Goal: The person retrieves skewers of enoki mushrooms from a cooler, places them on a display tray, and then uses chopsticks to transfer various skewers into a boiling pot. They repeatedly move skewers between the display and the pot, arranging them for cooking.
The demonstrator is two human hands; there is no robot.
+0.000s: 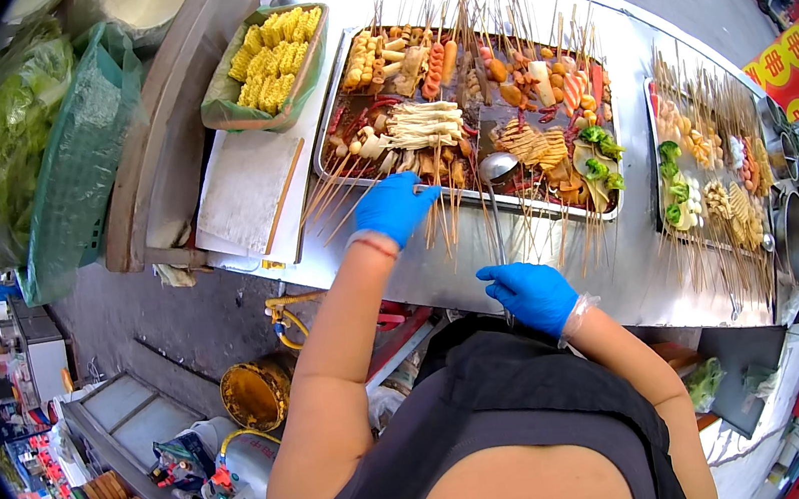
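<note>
A large metal tray [477, 197] holds skewered sausages, mushrooms, tofu and broccoli in dark red sauce. At its near left edge is my left hand [396, 208] in a blue glove, beside the sticks of several skewers [332, 198]; whether its fingers grip one cannot be told. My right hand [533, 296], also blue-gloved, is closed around the handle of a metal ladle [498, 167] in front of the tray. The ladle's bowl rests over the tray's near middle, and its handle slants down to the hand. Enoki mushroom skewers [425, 125] lie beyond my left hand.
A basket [322, 32] of yellow noodle blocks and a white board [251, 186] are left of the tray. A second skewer tray [657, 162] stands right, near metal pots [795, 235]. Bagged leafy greens [8, 149] are far left. A gas cylinder [246, 466] sits below the counter.
</note>
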